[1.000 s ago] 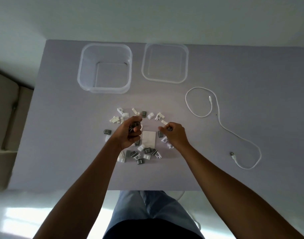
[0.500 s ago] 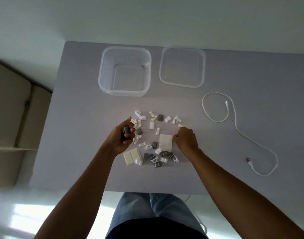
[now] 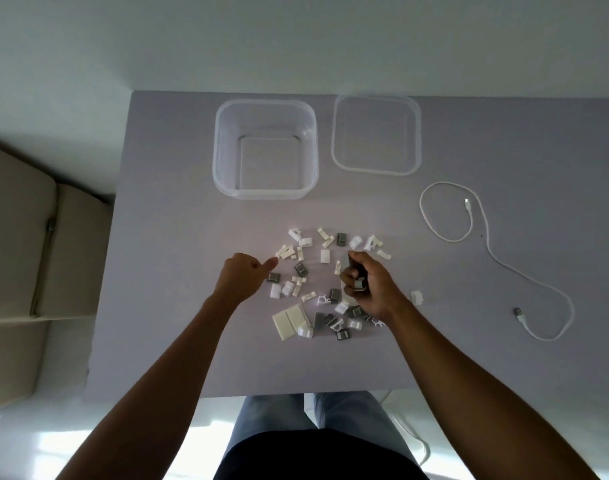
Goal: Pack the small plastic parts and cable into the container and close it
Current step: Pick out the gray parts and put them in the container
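Several small white and grey plastic parts point(image 3: 325, 256) lie scattered mid-table, with flat white plates point(image 3: 288, 322) at the pile's near left. My left hand point(image 3: 241, 279) is curled into a fist at the pile's left edge, thumb out; its palm is hidden. My right hand point(image 3: 369, 287) is closed over grey and white pieces on the pile's right side. The clear square container point(image 3: 219, 150) stands open and empty at the back, its clear lid point(image 3: 335, 140) lying beside it on the right. A white cable point(image 3: 487, 241) snakes along the right.
The lilac-grey table point(image 3: 164, 306) ends close to my body at the front and just beyond my left hand on the left. A beige cushioned seat point(image 3: 19, 244) sits beyond that left edge. One white part point(image 3: 416, 296) lies apart, right of my right hand.
The view has shifted, so the table sits further right in frame. My left hand moved out to the pile's left edge. My right hand has gathered grey and white pieces into its grip.
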